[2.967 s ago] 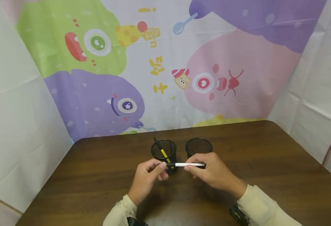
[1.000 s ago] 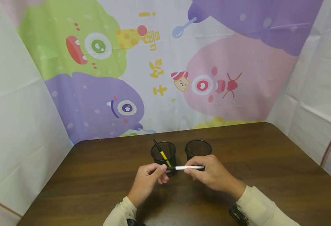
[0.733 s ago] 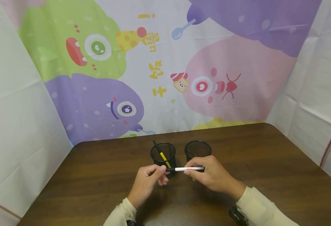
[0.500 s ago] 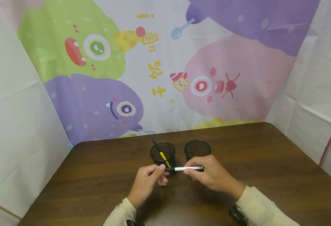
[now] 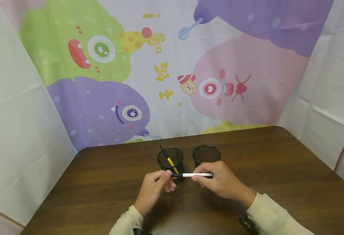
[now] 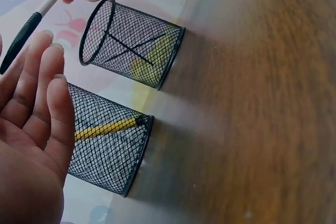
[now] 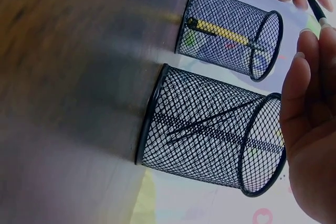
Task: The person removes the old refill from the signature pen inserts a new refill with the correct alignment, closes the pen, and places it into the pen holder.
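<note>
A pen with a white barrel and a black end is held level between both hands, above the table and in front of two black mesh pen cups. My left hand pinches the black end between thumb and fingers. My right hand pinches the white barrel near its other end, and its fingers hide part of that tip. In the left wrist view the black part of the pen shows just past my left fingertips. The left cup bears a leaning yellow pen with a black top.
The right cup stands beside the left one, partly behind my right hand; thin dark lines cross inside its mesh. Under them lies a brown wooden table. A cartoon-printed cloth closes the back, with white cloth at both sides.
Both hands keep hold of the pen in nearly the same place. The head view has tilted slightly, so the cups and hands sit a little lower in it than 3 seconds ago.
</note>
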Available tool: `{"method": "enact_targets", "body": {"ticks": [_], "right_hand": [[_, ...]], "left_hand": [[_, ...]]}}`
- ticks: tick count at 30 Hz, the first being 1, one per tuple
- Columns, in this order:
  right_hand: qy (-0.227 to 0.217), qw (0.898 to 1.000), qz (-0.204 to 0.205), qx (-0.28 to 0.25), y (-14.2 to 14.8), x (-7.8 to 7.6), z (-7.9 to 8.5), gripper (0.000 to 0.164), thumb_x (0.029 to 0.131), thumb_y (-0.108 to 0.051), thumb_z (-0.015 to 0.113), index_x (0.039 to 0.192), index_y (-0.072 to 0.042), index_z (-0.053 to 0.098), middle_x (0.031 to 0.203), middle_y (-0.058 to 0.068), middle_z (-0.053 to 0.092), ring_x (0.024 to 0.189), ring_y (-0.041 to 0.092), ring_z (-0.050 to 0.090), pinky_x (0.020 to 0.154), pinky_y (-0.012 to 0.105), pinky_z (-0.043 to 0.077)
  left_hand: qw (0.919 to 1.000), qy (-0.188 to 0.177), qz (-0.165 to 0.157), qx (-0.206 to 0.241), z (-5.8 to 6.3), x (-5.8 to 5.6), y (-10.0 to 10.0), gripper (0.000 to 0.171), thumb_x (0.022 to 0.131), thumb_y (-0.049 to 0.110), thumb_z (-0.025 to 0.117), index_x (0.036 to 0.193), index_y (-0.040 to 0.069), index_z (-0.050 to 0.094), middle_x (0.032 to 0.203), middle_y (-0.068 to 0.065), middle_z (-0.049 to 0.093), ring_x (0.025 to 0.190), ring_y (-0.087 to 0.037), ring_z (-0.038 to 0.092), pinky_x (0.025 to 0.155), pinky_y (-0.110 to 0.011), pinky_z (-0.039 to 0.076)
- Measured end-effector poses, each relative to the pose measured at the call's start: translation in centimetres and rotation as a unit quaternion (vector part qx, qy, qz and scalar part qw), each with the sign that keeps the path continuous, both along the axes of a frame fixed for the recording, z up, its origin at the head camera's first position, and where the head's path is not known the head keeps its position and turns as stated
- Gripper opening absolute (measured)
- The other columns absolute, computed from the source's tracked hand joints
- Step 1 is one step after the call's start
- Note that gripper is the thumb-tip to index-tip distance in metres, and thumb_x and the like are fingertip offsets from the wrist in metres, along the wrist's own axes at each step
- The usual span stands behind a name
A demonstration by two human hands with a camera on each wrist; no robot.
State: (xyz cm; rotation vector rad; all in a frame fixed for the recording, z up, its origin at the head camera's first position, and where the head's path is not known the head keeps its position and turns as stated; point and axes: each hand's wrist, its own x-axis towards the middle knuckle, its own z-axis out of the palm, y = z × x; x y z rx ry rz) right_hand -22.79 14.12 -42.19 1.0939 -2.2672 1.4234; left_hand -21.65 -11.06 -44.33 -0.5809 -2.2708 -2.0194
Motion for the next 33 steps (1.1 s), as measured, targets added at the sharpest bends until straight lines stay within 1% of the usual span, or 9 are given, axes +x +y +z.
{"method": "enact_targets", "body": {"ticks": [4,7,10,13,17,20,25,27,33], "right_hand": [[-0.002,1.000,-0.003,0.006,0.10,0.01,0.03,0.007,0.089,-0.016,0.078,0.090,-0.021,0.073,0.067,-0.011,0.064,0.056,0.005,0.060,0.047,0.025,0.049],[0.001,1.000,-0.002,0.009,0.17,-0.03,-0.04,0.005,0.090,-0.018,0.077,0.089,-0.022,0.073,0.067,-0.009,0.064,0.056,0.005,0.060,0.047,0.026,0.049],[0.003,1.000,0.001,0.010,0.18,-0.01,0.01,0.005,0.091,-0.018,0.076,0.089,-0.022,0.073,0.067,-0.009,0.065,0.056,0.005,0.060,0.047,0.026,0.049],[0.008,1.000,-0.001,0.013,0.18,0.04,0.07,0.006,0.091,-0.018,0.076,0.089,-0.022,0.073,0.066,-0.012,0.063,0.056,0.005,0.059,0.047,0.025,0.048],[0.008,1.000,0.001,0.012,0.12,0.15,0.12,0.007,0.091,-0.017,0.076,0.088,-0.023,0.073,0.066,-0.014,0.063,0.056,0.004,0.058,0.048,0.024,0.048],[0.006,1.000,0.003,0.013,0.08,0.18,0.13,0.008,0.091,-0.017,0.076,0.088,-0.023,0.073,0.066,-0.014,0.063,0.056,0.004,0.058,0.047,0.024,0.048],[0.002,1.000,0.003,0.015,0.03,0.23,0.18,0.008,0.091,-0.017,0.076,0.088,-0.023,0.073,0.067,-0.015,0.063,0.056,0.003,0.058,0.047,0.023,0.047],[0.002,1.000,0.003,0.015,0.00,0.26,0.20,0.008,0.091,-0.016,0.076,0.089,-0.023,0.073,0.067,-0.015,0.062,0.056,0.003,0.058,0.047,0.023,0.047],[0.002,1.000,-0.004,0.022,-0.02,0.20,0.12,0.006,0.090,-0.017,0.077,0.089,-0.021,0.074,0.067,-0.014,0.062,0.057,0.004,0.058,0.049,0.024,0.048]], "left_hand": [[0.9997,0.004,-0.013,0.018,0.03,-0.05,-0.05,0.027,0.101,0.018,0.063,0.117,-0.003,0.068,0.082,-0.016,0.071,0.066,-0.021,0.068,0.061,-0.029,0.056],[0.9992,0.015,-0.029,0.021,-0.01,-0.10,-0.11,0.033,0.096,0.012,0.069,0.123,-0.005,0.064,0.090,-0.023,0.071,0.068,-0.020,0.068,0.062,-0.030,0.057],[0.9988,0.028,-0.035,0.019,-0.06,-0.08,-0.11,0.038,0.092,0.009,0.073,0.126,-0.004,0.062,0.099,-0.023,0.070,0.069,-0.021,0.068,0.062,-0.031,0.058],[0.9986,0.039,-0.033,0.015,-0.14,-0.02,-0.08,0.036,0.091,0.008,0.074,0.125,0.000,0.065,0.102,-0.016,0.070,0.069,-0.020,0.068,0.062,-0.031,0.058],[0.9979,0.053,-0.036,0.013,-0.28,0.06,-0.06,0.028,0.090,0.006,0.075,0.118,0.003,0.069,0.094,-0.014,0.069,0.068,-0.019,0.067,0.061,-0.032,0.058],[0.9975,0.060,-0.037,0.012,-0.27,0.07,-0.06,0.024,0.091,0.006,0.074,0.114,0.001,0.070,0.090,-0.014,0.068,0.068,-0.019,0.067,0.061,-0.032,0.058],[0.9984,0.048,-0.030,0.005,-0.15,0.06,-0.08,0.022,0.091,0.008,0.074,0.112,0.001,0.072,0.090,-0.013,0.068,0.068,-0.018,0.067,0.062,-0.032,0.058],[0.9988,0.042,-0.026,0.002,-0.07,0.11,-0.09,0.021,0.091,0.009,0.074,0.111,0.003,0.072,0.091,-0.012,0.069,0.068,-0.019,0.067,0.062,-0.032,0.058],[0.9994,0.030,-0.014,-0.003,0.11,0.20,-0.08,0.019,0.092,0.012,0.074,0.108,0.003,0.074,0.088,-0.015,0.067,0.069,-0.019,0.068,0.063,-0.031,0.058]]}}
